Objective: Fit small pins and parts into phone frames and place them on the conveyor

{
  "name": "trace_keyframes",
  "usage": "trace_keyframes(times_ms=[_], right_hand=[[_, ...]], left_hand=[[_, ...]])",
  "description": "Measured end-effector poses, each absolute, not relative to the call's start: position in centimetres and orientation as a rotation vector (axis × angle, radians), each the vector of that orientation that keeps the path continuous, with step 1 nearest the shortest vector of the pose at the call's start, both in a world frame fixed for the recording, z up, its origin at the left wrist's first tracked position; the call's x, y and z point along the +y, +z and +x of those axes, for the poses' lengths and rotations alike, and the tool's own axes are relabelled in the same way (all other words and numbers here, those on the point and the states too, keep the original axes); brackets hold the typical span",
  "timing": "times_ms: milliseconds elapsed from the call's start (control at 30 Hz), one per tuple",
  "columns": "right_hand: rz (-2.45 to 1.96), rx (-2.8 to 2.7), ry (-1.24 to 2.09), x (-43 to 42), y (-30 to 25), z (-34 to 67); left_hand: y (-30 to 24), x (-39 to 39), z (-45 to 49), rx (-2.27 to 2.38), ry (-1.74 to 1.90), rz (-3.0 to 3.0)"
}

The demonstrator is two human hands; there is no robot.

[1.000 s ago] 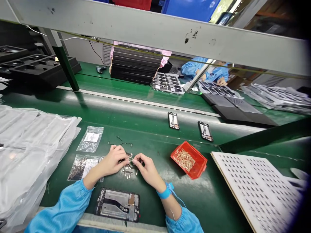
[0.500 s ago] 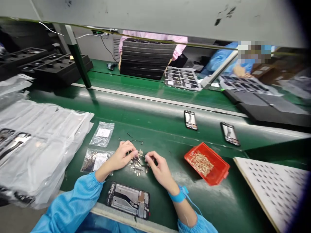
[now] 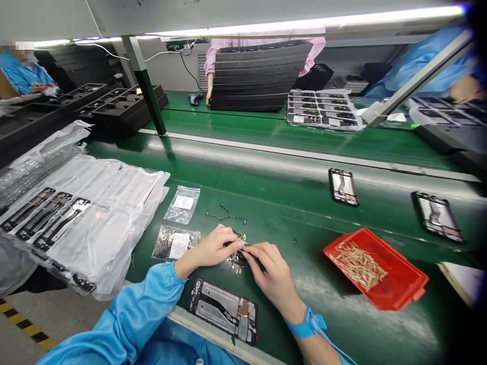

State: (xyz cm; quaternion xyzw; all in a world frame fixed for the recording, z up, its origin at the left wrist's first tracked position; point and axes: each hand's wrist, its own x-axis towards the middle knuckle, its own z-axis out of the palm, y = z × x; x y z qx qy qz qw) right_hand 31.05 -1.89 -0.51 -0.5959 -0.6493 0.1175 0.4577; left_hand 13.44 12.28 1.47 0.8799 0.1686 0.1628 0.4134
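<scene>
Centrally, a pin (image 3: pixel 243 243) is pinched between left hand (image 3: pixel 213 249) and right hand (image 3: pixel 272 271); a frame (image 3: pixel 224 309) is seen at 6 o'clock, a tray (image 3: pixel 403 284) at 3, bags (image 3: pixel 175 243) at 9.

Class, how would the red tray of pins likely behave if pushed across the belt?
The red tray looks like shallow thin plastic, so it is probably light and easy to slide. Its loose pins would likely shift, or spill if it tips.
</scene>
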Motion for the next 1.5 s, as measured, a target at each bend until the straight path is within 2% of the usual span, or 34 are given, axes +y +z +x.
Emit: trace_keyframes(times_ms=[233, 467, 733, 1200, 1333, 1433, 1500], right_hand=[[-1.438, -1.302, 0.751, -1.9, 0.1, 31.3], [-1.354, -1.172, 0.902, -1.8, 0.6, 31.3], [-1.356, -1.092, 0.935, -1.8, 0.5, 30.9], [-1.275, -1.086, 0.956, -1.3, -0.3, 30.7], [-1.302, -1.037, 0.873, -2.4, 0.7, 29.5], [-1.327, -1.034, 0.735, -4.3, 2.0, 27.3], [-1.330, -1.049, 0.667, -5.7, 2.5, 25.6]], left_hand=[[1.3, 12.3, 13.3, 0.478, 0.447, 2.228], [1.2, 12.3, 13.3, 0.457, 0.487, 2.250], [-0.4, 11.3, 13.1, 0.409, 0.784, 2.133], [0.2, 11.8, 13.3, 0.379, 0.944, 2.190], [0.3, 9.8, 12.5, 0.465, 0.780, 2.057], [1.0, 6.1, 11.5, 0.469, 0.575, 1.784], [1.5, 3.3, 11.1, 0.571, 0.560, 1.575]])
